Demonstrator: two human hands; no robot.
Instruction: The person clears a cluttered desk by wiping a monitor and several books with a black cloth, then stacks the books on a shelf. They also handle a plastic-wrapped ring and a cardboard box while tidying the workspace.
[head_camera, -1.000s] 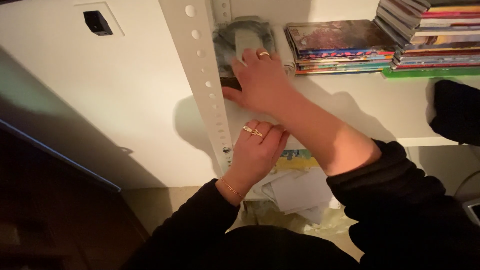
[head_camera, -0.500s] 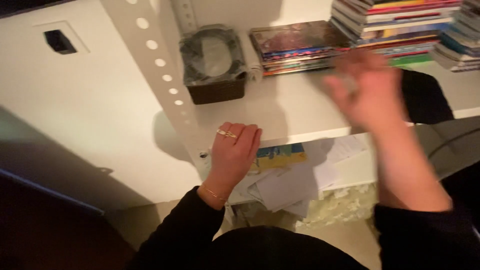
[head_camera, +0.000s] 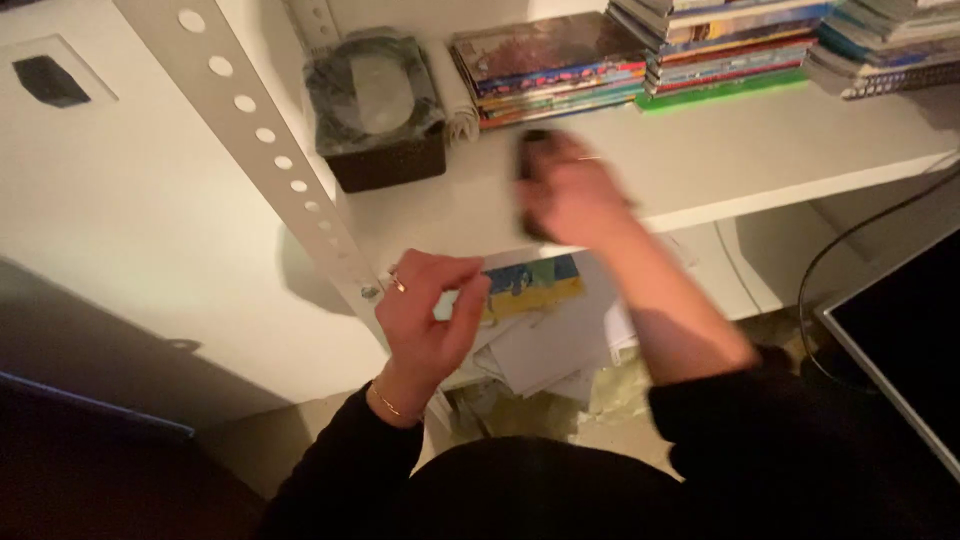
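Right hand (head_camera: 565, 190), blurred at centre frame, grips a small dark object (head_camera: 530, 150) over the smooth white shelf (head_camera: 760, 150). Left hand (head_camera: 425, 320), fingers loosely curled, empty. Dark woven basket (head_camera: 385, 160), upper left.

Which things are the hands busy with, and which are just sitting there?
Hands are busy with:
right hand grips a small dark thing, blurred, over the white shelf
left hand, fingers curled, at the shelf's front edge

Just sitting there:
dark basket
stacks of books
loose papers on the lower shelf
screen
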